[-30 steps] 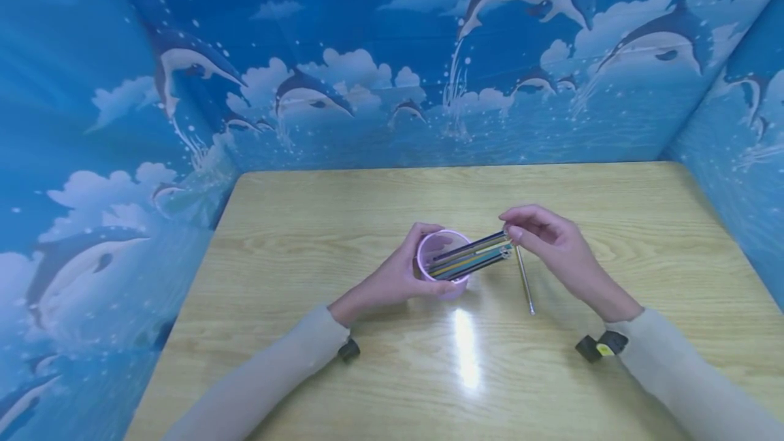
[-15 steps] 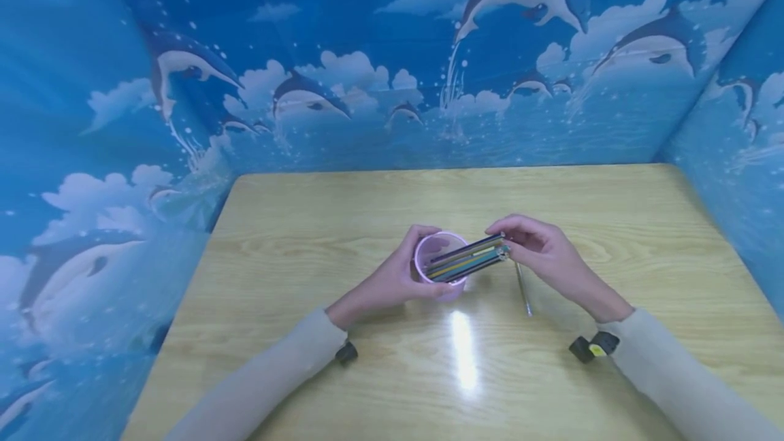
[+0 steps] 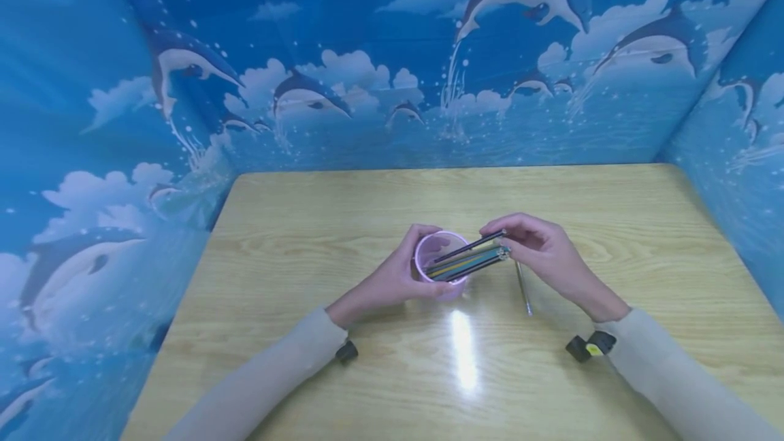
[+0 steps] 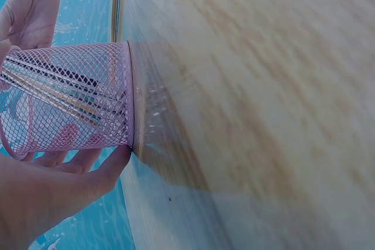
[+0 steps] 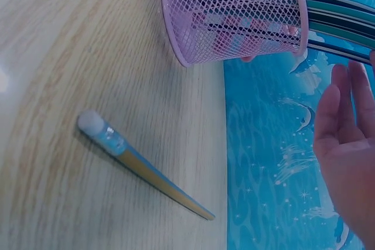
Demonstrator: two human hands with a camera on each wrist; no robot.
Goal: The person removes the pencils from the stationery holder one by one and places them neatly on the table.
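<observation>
A pink mesh pencil cup (image 3: pixel 450 295) stands near the table's middle, its mouth facing up in the head view. My left hand (image 3: pixel 401 274) grips it round its side, thumb near and fingers on the far side. Several pencils (image 3: pixel 474 261), dark, teal and yellow, lean out of the mouth to the right. My right hand (image 3: pixel 545 247) is at their upper ends and pinches a dark pencil (image 3: pixel 468 247) that stands apart from the bunch. In the right wrist view, fingertips (image 5: pixel 340 77) lie by the lowest pencil; part of that hand is out of frame.
One loose pencil (image 3: pixel 523 289) with a white eraser end lies on the wooden table (image 3: pixel 343 209), right of the cup and under my right hand. A blue dolphin-print cloth (image 3: pixel 367 107) stands behind the table and along its sides.
My right hand has moved slightly left and down toward the cup. A dark pencil now sits apart from the bunch at its upper side. My left hand and the cup stay almost in place.
</observation>
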